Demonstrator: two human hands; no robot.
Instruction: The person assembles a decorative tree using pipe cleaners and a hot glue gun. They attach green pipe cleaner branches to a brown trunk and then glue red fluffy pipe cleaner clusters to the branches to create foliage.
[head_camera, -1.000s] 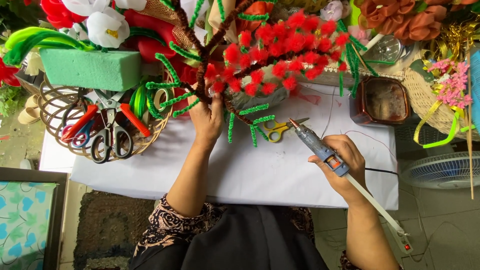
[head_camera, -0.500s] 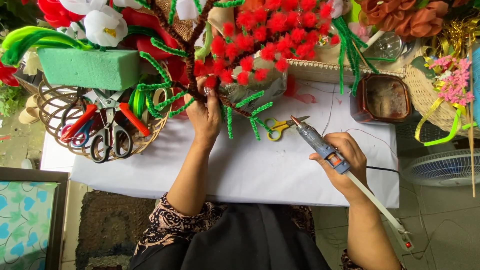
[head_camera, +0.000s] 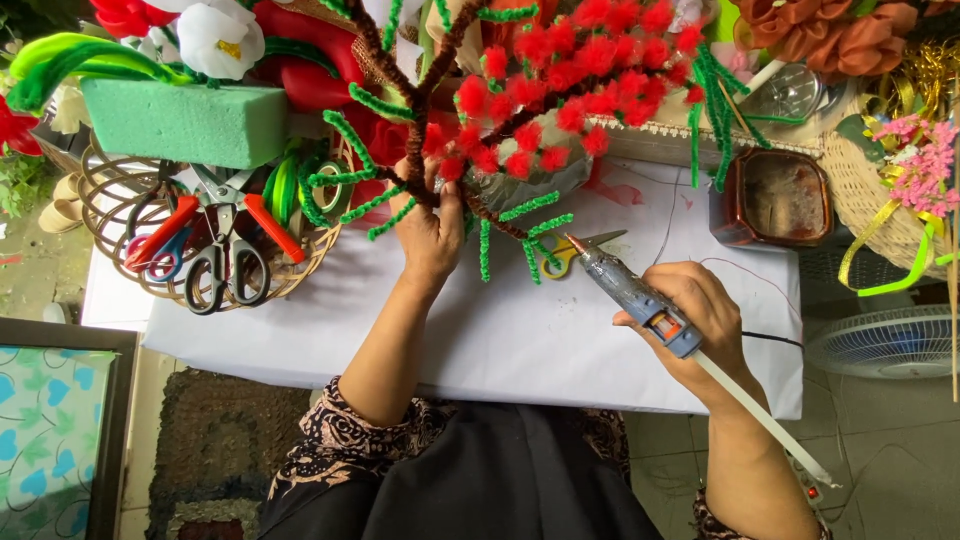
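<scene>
In the head view, the left hand (head_camera: 432, 235) is closed around the brown trunk of a pipe-cleaner tree (head_camera: 530, 110), whose red pom blossoms and green fuzzy twigs spread above and right of the knuckles. The right hand (head_camera: 700, 325) grips a hot glue gun (head_camera: 628, 290), its nozzle aimed up-left toward the tree's base, just short of it. Both rest over a white table (head_camera: 500, 330); a wire basket (head_camera: 215, 265) holding scissors sits to the left.
</scene>
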